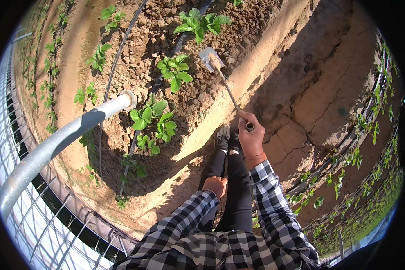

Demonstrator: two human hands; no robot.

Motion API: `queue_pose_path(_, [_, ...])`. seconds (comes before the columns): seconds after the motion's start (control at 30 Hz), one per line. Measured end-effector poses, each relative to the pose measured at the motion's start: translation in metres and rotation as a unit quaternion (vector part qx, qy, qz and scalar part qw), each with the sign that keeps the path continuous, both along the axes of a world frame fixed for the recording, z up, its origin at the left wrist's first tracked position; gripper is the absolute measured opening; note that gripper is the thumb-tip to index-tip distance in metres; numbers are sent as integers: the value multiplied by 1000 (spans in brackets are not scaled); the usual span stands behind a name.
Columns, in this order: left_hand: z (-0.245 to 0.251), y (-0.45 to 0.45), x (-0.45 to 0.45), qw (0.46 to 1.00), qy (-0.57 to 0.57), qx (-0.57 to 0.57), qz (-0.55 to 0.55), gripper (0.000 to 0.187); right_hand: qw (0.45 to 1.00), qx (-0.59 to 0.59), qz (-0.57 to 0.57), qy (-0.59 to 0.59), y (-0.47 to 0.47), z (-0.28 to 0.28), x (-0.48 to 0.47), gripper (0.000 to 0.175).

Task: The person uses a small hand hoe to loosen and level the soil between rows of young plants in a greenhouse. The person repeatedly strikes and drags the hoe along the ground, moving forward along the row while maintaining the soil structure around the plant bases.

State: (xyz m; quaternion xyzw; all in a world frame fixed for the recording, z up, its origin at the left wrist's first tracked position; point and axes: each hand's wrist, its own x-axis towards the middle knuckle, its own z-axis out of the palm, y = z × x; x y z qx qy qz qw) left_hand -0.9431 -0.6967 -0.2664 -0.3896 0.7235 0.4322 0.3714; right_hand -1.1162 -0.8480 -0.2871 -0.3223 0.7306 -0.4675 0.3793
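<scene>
My right hand is closed around the handle of a small hoe-like tool, with the handle's hollow end showing above my fist. The flat metal blade rests at the edge of the raised bed, with soil clinging around its neck. My left hand lies in a loose fist against my left leg; nothing shows in it. Leafy strawberry plants grow in the cloddy soil left of the blade, and another plant stands beyond it.
A thick galvanized pipe slants into the bed on the left. Black drip lines run along the bed. Wire mesh curves along the lower left. My shoes stand in the furrow, beside cracked ground. More plant rows lie right.
</scene>
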Motion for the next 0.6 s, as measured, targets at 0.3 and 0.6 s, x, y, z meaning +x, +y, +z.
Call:
queue_pose_path(0.3, [0,1,-5,997,50,-47,25,12,994,87,62,6,-19,-14,3,17])
queue_pose_path(0.6, [-1,4,0,998,43,-36,1,10,971,69,148,172,1,0,-13,26])
